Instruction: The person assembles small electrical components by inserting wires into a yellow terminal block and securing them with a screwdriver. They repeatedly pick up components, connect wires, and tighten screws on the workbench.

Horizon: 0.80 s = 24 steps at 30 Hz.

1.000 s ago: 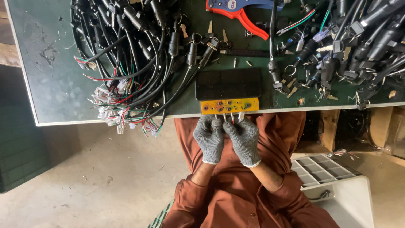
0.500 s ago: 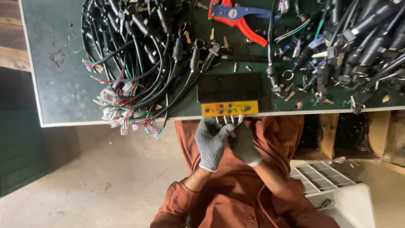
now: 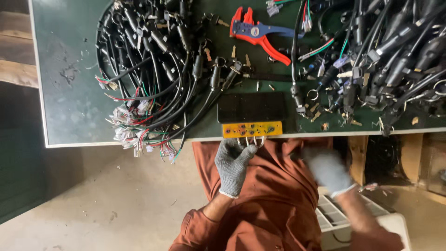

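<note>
An orange panel with small round holes (image 3: 252,129) sits at the near edge of the green table (image 3: 69,102), fronting a black box (image 3: 252,107). My left hand (image 3: 233,163), in a grey knit glove, reaches up to the metal rings hanging under the panel, fingertips touching them. My right hand (image 3: 328,170), also gloved, is blurred and off to the right over my lap, away from the panel. Whether it holds anything cannot be made out.
Bundles of black cables with coloured wire ends (image 3: 153,79) cover the table's left. More black cables and connectors (image 3: 385,56) lie at the right. A red and blue wire stripper (image 3: 258,35) lies at the far middle. A white crate (image 3: 344,218) stands on the floor.
Both hands were together under the orange panel. The right hand has since swung away to the right and down. The left hand stays at the rings. The view has shifted slightly.
</note>
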Motion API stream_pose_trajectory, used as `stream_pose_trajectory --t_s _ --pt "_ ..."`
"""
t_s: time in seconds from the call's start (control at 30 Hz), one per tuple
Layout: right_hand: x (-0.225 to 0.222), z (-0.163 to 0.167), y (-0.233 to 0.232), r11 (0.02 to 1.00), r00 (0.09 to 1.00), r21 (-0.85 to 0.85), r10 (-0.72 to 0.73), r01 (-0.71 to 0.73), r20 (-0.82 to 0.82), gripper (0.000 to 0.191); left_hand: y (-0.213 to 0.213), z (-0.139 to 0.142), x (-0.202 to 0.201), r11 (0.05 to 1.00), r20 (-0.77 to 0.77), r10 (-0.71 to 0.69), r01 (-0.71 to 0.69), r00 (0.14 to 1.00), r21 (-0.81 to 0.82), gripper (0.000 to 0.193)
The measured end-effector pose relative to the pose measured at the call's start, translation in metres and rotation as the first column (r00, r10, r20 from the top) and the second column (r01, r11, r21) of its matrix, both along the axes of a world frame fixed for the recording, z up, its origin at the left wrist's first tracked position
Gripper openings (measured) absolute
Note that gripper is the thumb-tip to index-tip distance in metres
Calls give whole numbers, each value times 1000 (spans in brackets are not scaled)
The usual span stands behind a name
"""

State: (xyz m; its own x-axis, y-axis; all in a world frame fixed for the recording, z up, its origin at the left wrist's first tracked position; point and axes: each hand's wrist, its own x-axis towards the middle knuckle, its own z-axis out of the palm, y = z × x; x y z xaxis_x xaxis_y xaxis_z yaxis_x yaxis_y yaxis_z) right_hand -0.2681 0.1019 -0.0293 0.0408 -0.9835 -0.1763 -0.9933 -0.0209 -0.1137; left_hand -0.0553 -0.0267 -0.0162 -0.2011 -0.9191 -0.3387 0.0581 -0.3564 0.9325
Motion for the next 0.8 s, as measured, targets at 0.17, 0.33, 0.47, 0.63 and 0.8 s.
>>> stream_pose_trajectory --t_s 0.17,0.33,0.47,0.63,0.8 --pt "59 30 6 913 762 -104 387 -393 519 17 -4 33 18 945 156 -119 160 981 -285 29" --pt "56 55 2 805 436 522 -376 -284 817 30 20 54 45 97 789 -404 880 462 -466 65" --pt "63 70 -23 928 920 -252 329 -273 211 16 9 22 46 293 781 -384 867 493 -403 13" --pt "13 102 -34 994 903 100 -11 -35 430 18 -9 12 51 398 803 -234 807 548 -435 13" --pt "21 102 -21 852 720 -302 -118 427 684 20 1 33 37 537 588 -438 723 680 -435 14"
